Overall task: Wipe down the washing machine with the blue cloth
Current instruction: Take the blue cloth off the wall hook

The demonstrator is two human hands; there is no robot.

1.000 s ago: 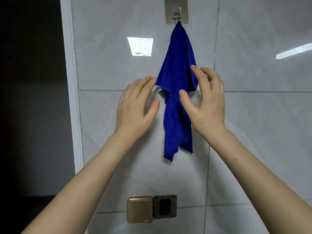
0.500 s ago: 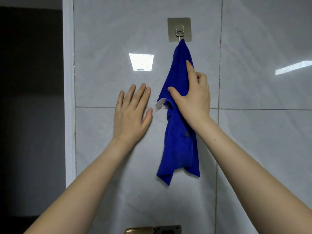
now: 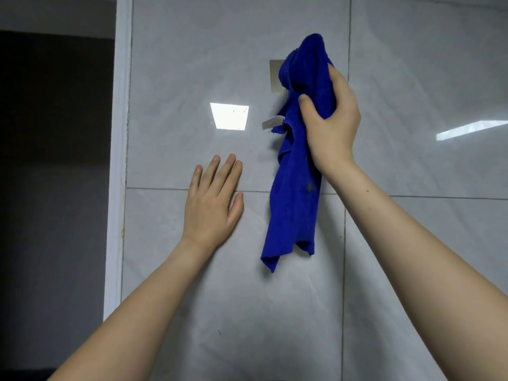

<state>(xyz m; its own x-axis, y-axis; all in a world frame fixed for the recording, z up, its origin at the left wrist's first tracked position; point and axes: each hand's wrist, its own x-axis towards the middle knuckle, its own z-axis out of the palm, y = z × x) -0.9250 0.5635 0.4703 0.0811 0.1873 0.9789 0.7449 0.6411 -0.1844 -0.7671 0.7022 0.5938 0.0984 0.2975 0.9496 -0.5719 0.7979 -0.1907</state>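
The blue cloth (image 3: 295, 193) hangs against the grey tiled wall, its upper part bunched up and pushed above the metal hook plate (image 3: 275, 75). My right hand (image 3: 330, 125) grips the cloth near its top, thumb and fingers curled round the fabric. A small white label sticks out of the cloth's left side. My left hand (image 3: 213, 204) lies flat on the wall, fingers straight, to the left of the cloth and apart from it. No washing machine is in view.
The tiled wall (image 3: 426, 243) fills most of the view. A white door frame (image 3: 118, 160) runs down the left, with a dark doorway (image 3: 52, 188) beyond it.
My right hand has closed round the cloth and lifted it, so its top now bunches above the hook plate. My left hand stays flat on the wall. The view has tilted upward.
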